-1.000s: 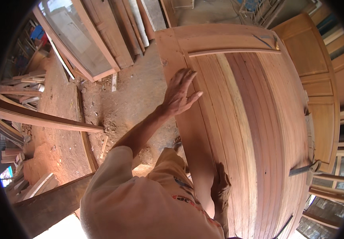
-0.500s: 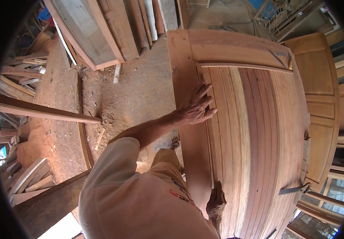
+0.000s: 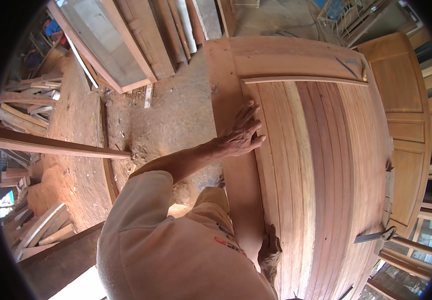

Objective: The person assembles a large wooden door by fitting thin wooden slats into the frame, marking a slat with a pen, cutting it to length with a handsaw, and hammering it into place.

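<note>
A large wooden door panel (image 3: 328,175) lies in front of me, its planks running lengthwise in light and reddish brown. Along its left side is a plain wide frame board (image 3: 241,192). My left hand (image 3: 240,134) rests palm down over the joint between this board and the planks, fingers spread. Nearer to me, my right hand (image 3: 270,252) lies along the same joint, fingers stretched forward and partly in shadow. A thin wooden strip (image 3: 303,79) runs across the far end of the planks.
A dark metal clamp (image 3: 376,236) grips the panel's right edge. Slim tools (image 3: 348,69) lie at the far right corner. Another panelled door (image 3: 401,135) stands beyond the right edge. A glazed door (image 3: 106,42) leans at far left; a long beam (image 3: 61,143) juts in from the left.
The whole view has shifted slightly. Both hands keep their places along the joint. The dark line between frame board and planks looks narrower beside them now.
</note>
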A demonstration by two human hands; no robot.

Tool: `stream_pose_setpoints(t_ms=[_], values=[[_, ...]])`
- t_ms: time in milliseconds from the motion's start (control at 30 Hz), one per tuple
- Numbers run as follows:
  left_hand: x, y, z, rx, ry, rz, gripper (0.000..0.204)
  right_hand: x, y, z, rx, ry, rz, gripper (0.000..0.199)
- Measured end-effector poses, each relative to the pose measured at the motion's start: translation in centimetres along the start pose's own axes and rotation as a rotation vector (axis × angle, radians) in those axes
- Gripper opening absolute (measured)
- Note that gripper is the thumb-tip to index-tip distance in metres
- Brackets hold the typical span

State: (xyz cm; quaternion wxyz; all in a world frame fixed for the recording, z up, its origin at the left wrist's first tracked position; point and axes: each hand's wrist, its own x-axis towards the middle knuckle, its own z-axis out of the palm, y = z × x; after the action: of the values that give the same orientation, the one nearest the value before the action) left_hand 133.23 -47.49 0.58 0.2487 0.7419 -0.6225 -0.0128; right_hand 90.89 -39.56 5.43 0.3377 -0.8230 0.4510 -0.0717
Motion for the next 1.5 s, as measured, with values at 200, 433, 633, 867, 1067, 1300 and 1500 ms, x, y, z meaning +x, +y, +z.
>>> stream_pose_setpoints(t_ms=[200,433,633,867,1067,1300,1500], values=[[-0.4,0.6,-0.4,0.09,-0.005,-0.001,0.075,-0.1,-0.6,0.2,0.001,0.039,0.047,0.039],[0.0,0.8,-0.9,0.143,-0.035,-0.009,0.079,-0.2,-0.5,0.5,-0.202,0.121,-0.015,0.033],[0.2,0.4,-0.5,0.169,-0.024,0.018,0.081,0.4,-2.2,-2.5,-0.123,0.397,-0.021,0.053],[0.7,-1.6,-1.1,0.068,-0.072,0.037,0.081,0.0,-1.4,1.5,-0.086,0.246,-0.02,0.044],[1.6,-3.4,-2.1,0.181,-0.045,-0.068,0.08,1.4,-1.8,3.5,-0.108,0.293,-0.104,0.046],[1.6,-6.7,-1.1,-0.127,0.246,0.033,0.036,1.3,-0.3,5.3,-0.319,0.438,-0.193,0.048],[5.6,-13.1,-0.4,0.052,0.375,-0.16,0.073,1.5,-1.7,4.0,-0.28,0.387,-0.137,0.053]])
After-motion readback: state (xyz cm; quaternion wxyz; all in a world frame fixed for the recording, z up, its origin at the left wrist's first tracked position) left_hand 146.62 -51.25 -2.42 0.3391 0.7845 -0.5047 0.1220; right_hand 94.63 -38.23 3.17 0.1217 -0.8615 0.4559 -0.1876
